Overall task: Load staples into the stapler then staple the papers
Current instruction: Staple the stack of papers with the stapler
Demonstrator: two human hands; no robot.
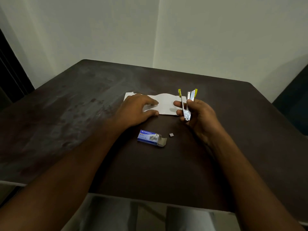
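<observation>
Right hand (199, 114) grips the stapler (187, 104) upright above the table (66, 105), its two arms splayed apart. Left hand (136, 109) lies flat, fingers spread, holding nothing, pressing the papers (166, 104). Staple box (149, 137) sits open nearer the person, loose staples (171, 135) beside it.

Dark brown table (166, 172) with a scuffed, smudgy top

Lying on it: white papers (166, 104) toward the far side, with the left hand (135, 109) pressed flat on their left part. Nearer the front edge there's a blue staple box (147, 137), flap open on its right end, and just right of it, apart, a tiny block of staples (171, 135).
</observation>
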